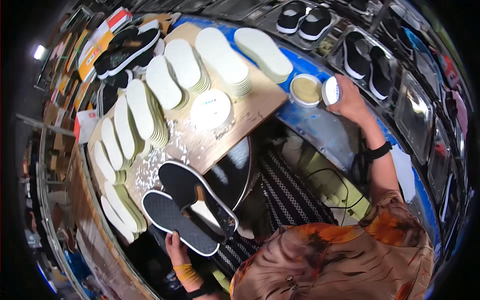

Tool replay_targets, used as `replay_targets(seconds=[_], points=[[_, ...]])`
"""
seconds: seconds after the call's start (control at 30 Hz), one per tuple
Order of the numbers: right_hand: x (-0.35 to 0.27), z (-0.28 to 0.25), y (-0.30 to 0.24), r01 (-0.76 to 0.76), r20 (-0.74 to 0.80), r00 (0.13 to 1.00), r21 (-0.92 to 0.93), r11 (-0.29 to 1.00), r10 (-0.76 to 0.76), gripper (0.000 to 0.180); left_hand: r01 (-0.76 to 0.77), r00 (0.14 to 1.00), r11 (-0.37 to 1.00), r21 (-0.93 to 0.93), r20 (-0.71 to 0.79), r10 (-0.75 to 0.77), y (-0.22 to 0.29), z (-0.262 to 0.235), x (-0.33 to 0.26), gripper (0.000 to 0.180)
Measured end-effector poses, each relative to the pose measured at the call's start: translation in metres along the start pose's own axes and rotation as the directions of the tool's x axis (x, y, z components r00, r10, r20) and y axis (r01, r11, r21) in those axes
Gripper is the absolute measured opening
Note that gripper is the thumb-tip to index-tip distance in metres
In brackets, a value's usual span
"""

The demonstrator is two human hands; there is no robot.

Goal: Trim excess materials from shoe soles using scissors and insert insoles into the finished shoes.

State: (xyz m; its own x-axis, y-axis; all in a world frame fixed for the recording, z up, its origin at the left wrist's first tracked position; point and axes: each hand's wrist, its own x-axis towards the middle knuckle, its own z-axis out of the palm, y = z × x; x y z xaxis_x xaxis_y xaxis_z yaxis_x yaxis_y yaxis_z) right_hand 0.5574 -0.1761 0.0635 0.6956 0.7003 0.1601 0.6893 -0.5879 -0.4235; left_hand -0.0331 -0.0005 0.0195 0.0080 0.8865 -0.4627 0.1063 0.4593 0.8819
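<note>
My left hand (pixel 176 248) is closed on the edge of a pair of black slip-on shoes, at the near left above my lap. One shoe (pixel 181 186) shows its black upper and opening. The other shoe (pixel 167 212) turns its dark textured sole up, rimmed in white. At the far right, my right hand (pixel 351 100) grips a white round lid (pixel 331 91), tilted on its side. Just left of it stands an open white tub (pixel 305 90) with tan paste inside.
Stacks of white insoles (pixel 220 52) fan around a wooden board (pixel 197 142), with white scraps scattered on it. A white round container (pixel 211 110) sits on the board. Black shoes (pixel 305 21) rest on racks at the back right. Shoe boxes (pixel 95 55) pile up at left.
</note>
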Motion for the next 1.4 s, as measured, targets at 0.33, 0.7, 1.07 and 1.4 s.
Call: replay_targets(seconds=[0.33,0.7,1.07,1.4], points=[[0.04,0.049,-0.035,0.091,0.189,0.98,-0.172,0.981,-0.058,0.094,0.248,0.943,0.962,-0.116,0.258,-0.212,-0.011,0.007,-0.019,0.071],[0.055,0.067,-0.018,0.107,0.162,0.984,-0.17,0.98,-0.079,0.09,-0.299,0.951,0.949,0.102,0.119,0.287,0.042,0.021,-0.057,0.02],[-0.123,0.099,-0.214,-0.096,0.611,0.691,0.607,0.789,-0.386,0.071,-0.4,0.905,0.504,0.766,0.242,0.35,0.036,0.092,-0.055,0.045],[-0.097,0.063,-0.224,-0.336,0.703,0.579,0.667,0.665,-0.413,0.043,-0.465,0.885,0.761,0.452,0.218,0.412,0.063,0.016,-0.044,0.026]])
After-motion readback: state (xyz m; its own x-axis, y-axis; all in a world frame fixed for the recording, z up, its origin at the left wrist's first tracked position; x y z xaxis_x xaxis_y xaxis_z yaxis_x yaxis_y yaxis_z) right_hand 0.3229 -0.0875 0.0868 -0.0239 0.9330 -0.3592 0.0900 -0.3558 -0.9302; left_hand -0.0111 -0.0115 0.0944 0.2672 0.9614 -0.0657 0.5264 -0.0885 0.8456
